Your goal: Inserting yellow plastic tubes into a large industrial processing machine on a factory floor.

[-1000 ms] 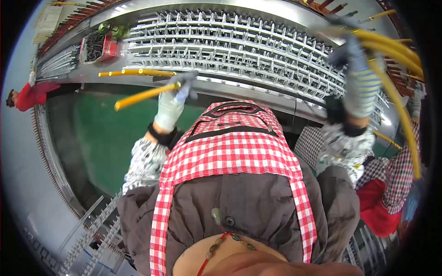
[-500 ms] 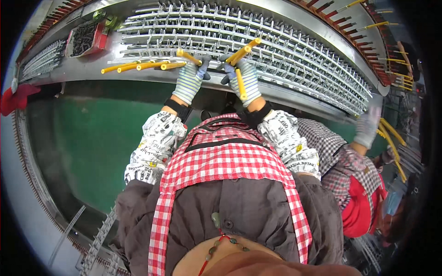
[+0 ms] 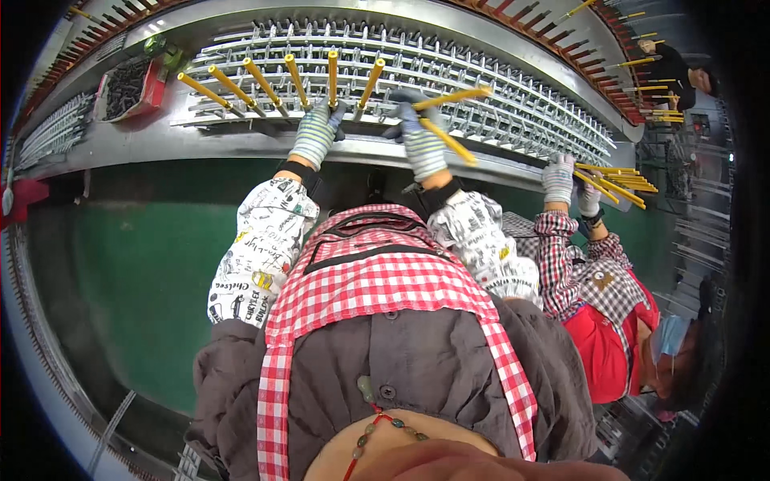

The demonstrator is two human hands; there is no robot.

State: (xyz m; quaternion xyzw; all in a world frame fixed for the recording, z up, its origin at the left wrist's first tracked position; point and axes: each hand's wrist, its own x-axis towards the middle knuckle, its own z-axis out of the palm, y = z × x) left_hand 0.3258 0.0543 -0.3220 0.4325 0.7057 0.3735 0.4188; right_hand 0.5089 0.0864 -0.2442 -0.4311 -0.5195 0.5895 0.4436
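Observation:
A row of slim yellow rods [image 3: 259, 80] stands in the front part of a metal rack [image 3: 481, 104], leaning away from me. My left hand [image 3: 317, 132], in a striped glove with dark fingertips, is closed at the foot of one yellow rod [image 3: 333, 74]. Just right of it, another yellow rod [image 3: 372, 80] is set in the rack between my hands. My right hand [image 3: 423, 144], gloved alike, is closed around loose rods: one yellow rod [image 3: 455, 98] points right and another [image 3: 451, 143] slants down toward me. Its fingertips are partly blurred.
A red box of small dark pieces [image 3: 131, 90] sits left of the rack. At right, a co-worker's gloved hands [image 3: 571, 183] hold a bundle of yellow rods [image 3: 622, 184]. Behind the bench runs a curved line of reddish-brown holders [image 3: 553, 40], some bearing yellow rods.
The left-hand rods that pointed toward me now lean away, upended in the rack. One more rod stands between my hands, and my right hand holds fewer. The co-worker's hands have come to the bench.

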